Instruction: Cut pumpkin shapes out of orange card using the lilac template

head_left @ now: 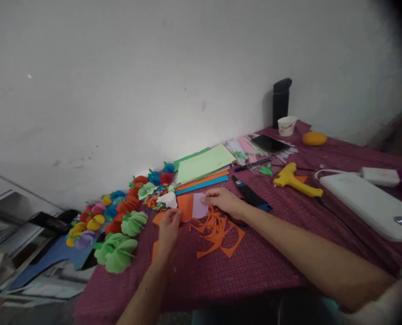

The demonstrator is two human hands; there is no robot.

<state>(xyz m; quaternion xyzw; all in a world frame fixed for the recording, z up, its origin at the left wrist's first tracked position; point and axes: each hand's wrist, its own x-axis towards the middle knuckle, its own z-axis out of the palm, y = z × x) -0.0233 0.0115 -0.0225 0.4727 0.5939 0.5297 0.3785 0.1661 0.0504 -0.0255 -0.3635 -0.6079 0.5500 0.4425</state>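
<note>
It's rather dim in here, the light grey and soft, brightest as a pale glow on the wall (pixel 183 124) behind the paper stack (pixel 205 164). The bottle (pixel 281 106) throws a faint shadow leftward. Detail looks soft around the right hand (pixel 228 204); the white device (pixel 366 201) seems stretched toward the edge, and blackness swallows the upper right corner.

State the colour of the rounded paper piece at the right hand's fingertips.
The rounded paper piece is pale purple, seen in the head view.
</note>
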